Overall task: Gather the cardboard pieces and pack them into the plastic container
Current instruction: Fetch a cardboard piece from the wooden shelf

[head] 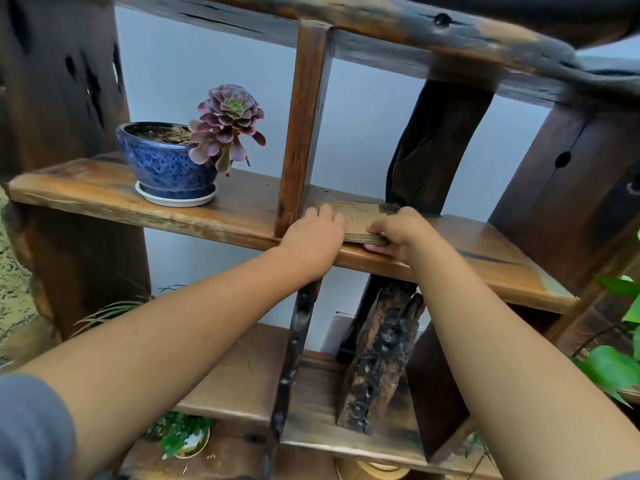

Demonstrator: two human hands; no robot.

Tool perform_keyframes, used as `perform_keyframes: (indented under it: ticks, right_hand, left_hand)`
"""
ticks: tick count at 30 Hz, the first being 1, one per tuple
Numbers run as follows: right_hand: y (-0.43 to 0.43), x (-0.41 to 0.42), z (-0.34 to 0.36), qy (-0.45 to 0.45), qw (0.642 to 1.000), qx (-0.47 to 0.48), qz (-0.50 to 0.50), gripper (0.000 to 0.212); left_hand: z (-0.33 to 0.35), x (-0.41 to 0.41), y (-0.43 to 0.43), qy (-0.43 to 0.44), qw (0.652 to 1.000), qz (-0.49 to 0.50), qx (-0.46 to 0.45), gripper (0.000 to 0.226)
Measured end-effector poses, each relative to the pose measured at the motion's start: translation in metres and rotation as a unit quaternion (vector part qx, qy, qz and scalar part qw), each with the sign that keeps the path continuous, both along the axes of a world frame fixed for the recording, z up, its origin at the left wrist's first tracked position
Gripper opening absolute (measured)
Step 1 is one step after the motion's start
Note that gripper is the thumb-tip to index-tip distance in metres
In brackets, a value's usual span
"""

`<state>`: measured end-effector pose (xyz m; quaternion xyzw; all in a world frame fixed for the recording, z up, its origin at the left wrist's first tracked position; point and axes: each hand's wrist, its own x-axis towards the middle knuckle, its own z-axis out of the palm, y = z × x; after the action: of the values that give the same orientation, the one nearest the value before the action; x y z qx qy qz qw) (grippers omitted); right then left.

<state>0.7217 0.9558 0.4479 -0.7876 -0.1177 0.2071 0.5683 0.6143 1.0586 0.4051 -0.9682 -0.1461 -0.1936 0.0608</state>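
A small stack of flat brown cardboard pieces (360, 218) lies on the middle wooden shelf (485, 247), just right of an upright wooden post (304, 126). My left hand (313, 233) rests on the stack's left end, fingers curled over its top. Gripping the right end is my right hand (398, 230), with fingers on top and the thumb under the front edge. Both hands touch the stack. No plastic container is in view.
A blue glazed pot (162, 164) with a purple succulent (228, 126) stands on a white saucer at the shelf's left. A dark charred wood block (377, 355) stands on the lower shelf. Green leaves (613, 362) reach in at the right; small potted plants (183, 434) sit below.
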Motion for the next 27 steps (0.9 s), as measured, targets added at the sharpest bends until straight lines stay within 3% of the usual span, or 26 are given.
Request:
perform_keyframes:
  ticks: [7, 12, 14, 16, 17, 19, 20, 23, 27]
  right_hand:
    - [-0.02, -0.025, -0.019, -0.006, 0.998, 0.061, -0.032, 0.04]
    - [-0.075, -0.054, -0.043, -0.09, 0.989, 0.067, -0.1, 0.039]
    - [-0.104, -0.071, -0.057, -0.106, 0.986, 0.046, -0.123, 0.041]
    - [-0.133, -0.091, -0.071, -0.091, 0.985, 0.06, -0.137, 0.045]
    - [-0.148, -0.102, -0.081, -0.088, 0.985, 0.061, -0.136, 0.047]
    - [-0.172, -0.124, -0.102, -0.089, 0.987, 0.044, -0.128, 0.048]
    - [-0.186, -0.137, -0.114, -0.091, 0.987, 0.032, -0.127, 0.048]
    - [-0.225, -0.174, -0.144, -0.101, 0.985, -0.007, -0.137, 0.049]
    - [-0.285, -0.236, -0.181, -0.094, 0.982, -0.063, -0.151, 0.057]
  left_hand:
    - [-0.009, -0.027, -0.006, -0.045, 0.998, -0.048, -0.026, 0.039]
    - [-0.02, -0.042, -0.018, -0.098, 0.978, -0.074, -0.168, 0.048]
    - [-0.032, -0.046, -0.03, -0.111, 0.95, -0.078, -0.281, 0.053]
    - [-0.044, -0.054, -0.045, -0.091, 0.895, -0.079, -0.429, 0.058]
    - [-0.05, -0.06, -0.056, -0.07, 0.852, -0.084, -0.512, 0.059]
    - [-0.061, -0.075, -0.078, -0.029, 0.732, -0.089, -0.674, 0.05]
    - [-0.067, -0.084, -0.092, -0.011, 0.695, -0.086, -0.714, 0.044]
    - [-0.096, -0.107, -0.132, 0.027, 0.689, -0.076, -0.72, 0.034]
    - [-0.141, -0.144, -0.198, 0.049, 0.716, -0.086, -0.691, 0.021]
